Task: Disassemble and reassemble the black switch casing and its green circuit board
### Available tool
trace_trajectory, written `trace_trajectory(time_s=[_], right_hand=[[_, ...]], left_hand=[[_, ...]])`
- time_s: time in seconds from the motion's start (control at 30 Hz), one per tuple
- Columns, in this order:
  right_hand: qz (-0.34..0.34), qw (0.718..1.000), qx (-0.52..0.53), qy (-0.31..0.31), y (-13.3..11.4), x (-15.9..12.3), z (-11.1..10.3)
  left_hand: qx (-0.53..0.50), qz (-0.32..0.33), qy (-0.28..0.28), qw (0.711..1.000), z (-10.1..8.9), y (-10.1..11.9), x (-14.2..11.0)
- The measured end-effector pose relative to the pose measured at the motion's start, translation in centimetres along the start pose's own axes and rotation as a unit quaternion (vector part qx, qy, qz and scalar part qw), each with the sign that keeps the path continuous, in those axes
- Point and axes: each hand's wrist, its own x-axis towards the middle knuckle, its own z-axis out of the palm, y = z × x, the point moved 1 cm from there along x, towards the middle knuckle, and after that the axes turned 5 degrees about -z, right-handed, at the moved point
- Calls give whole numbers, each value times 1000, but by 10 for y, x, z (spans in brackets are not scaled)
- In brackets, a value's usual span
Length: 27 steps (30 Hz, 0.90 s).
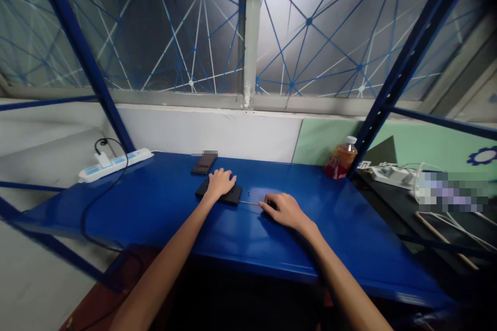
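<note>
Blue metal surface (155, 212) shoved up against a window (194, 26) with a web of blue and white lines all over it, power strip (116, 164) at the left end, bottle (340, 160) of reddish drink at the right. The flat black box (232, 196) sits around the middle, just nearer than the phone (204, 165). Left hand (221, 183) is laid over the top of it, fingers spread, palm down. Right hand (285, 209) has its fingers curled round the dark handle of what looks like a screwdriver (250, 202), with the thin shaft pointing left, pretty much level, at the box's right edge. Honestly the tip's too small for me to say whether it's seated in anything or only touching.

What would bug me: that sideways angle. If the left hand presses too lightly, a push from the right could make the box skid on that slick paint, and the tip could slip and scratch the casing or poke a finger. Also, tiny bits (249, 194), maybe screws, are loose right behind the shaft, so one careless sweep of the right hand could scatter them.
</note>
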Motion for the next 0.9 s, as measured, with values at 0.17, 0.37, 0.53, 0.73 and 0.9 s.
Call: trace_trajectory(time_s=[0.17, 0.37, 0.53, 0.73, 0.9], right_hand=[[-10, 1000, 5, 22, 6, 3, 1], [-4, 1000, 3, 17, 12, 3, 7], [-12, 1000, 3, 26, 6, 2, 3], [-6, 1000, 15, 15, 6, 2, -3], [-8, 1000, 12, 16, 14, 3, 1]], left_hand=[[14, 14, -4, 1000, -2, -4, 0], [13, 17, -7, 1000, -1, -2, 0], [12, 22, -9, 1000, -2, 0, 0], [4, 23, -15, 1000, -5, 0, -1], [-6, 23, -16, 1000, -7, 0, -3]])
